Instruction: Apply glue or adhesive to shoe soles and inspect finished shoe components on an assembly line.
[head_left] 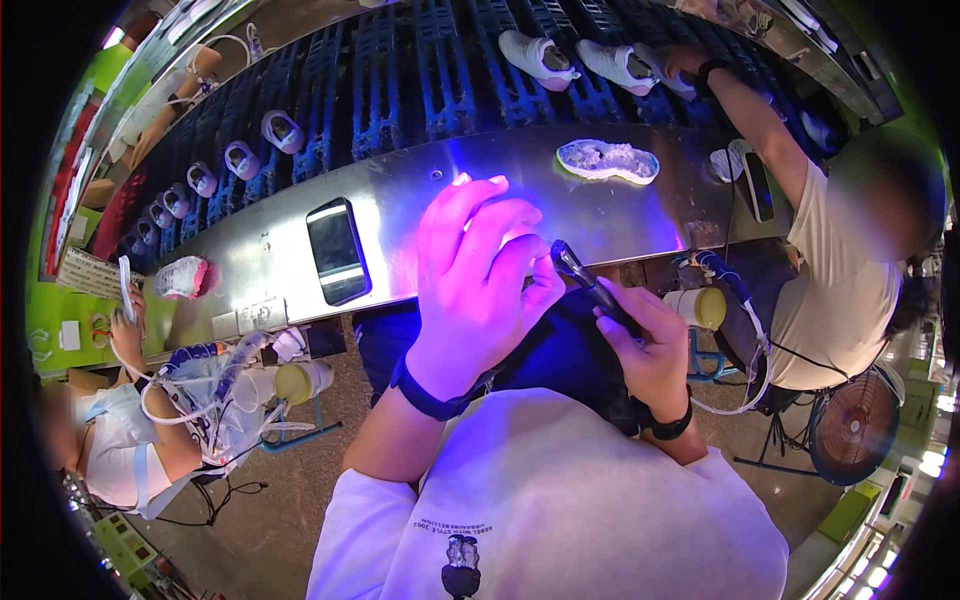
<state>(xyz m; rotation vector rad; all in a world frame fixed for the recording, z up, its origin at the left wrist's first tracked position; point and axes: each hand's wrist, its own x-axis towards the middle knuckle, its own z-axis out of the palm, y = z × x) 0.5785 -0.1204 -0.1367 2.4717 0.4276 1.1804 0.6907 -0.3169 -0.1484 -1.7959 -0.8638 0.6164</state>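
In the middle, my left hand [480,280] is raised over the near edge of the metal bench, its fingers loosely bent and apart. Nothing shows in it. Strong purple-pink light falls across this hand. My right hand [648,345] is closed around a slim black handheld tool [598,288] with a shiny head; its exact kind is unclear. The tool's head points up and left, close to my left thumb; I cannot tell whether they touch. Beyond my hands, a white shoe sole [608,161] lies on the bench.
A dark phone [337,250] lies on the metal bench [400,200], left of my hands. Blue slatted racks [375,80] behind carry small shoes [241,160] and larger white shoes [538,60]. One person [840,290] works at right, another [140,440] at left. A fan [855,428] stands right.
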